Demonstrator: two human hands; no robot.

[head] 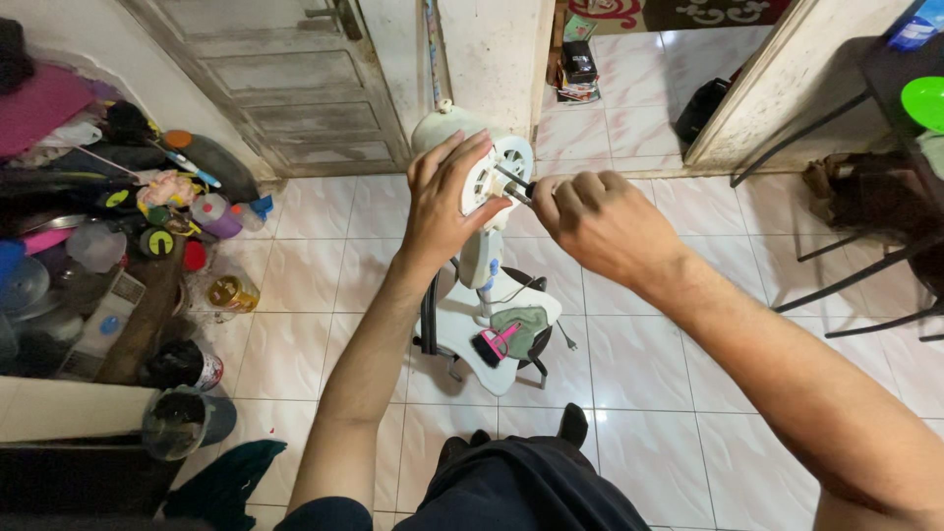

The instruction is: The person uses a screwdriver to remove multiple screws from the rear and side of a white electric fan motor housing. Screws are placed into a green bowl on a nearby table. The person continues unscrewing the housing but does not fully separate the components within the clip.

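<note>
- Your left hand (444, 202) wraps around the white fan motor housing (492, 162), fingers curled over its top and thumb against the vented face, steadying it.
- Your right hand (590, 221) is closed in a fist around a screwdriver (513, 183), its tip pressed against the vented face.
- The housing sits atop a white stand (480, 264), upright on the tiled floor (315, 285) in front of a wooden door (295, 79).
- A pink-handled brush (492, 346) and a green cloth (519, 326) lie on the stand's base (462, 329).
- Cluttered bottles and containers (187, 216) sit well to your left.
</note>
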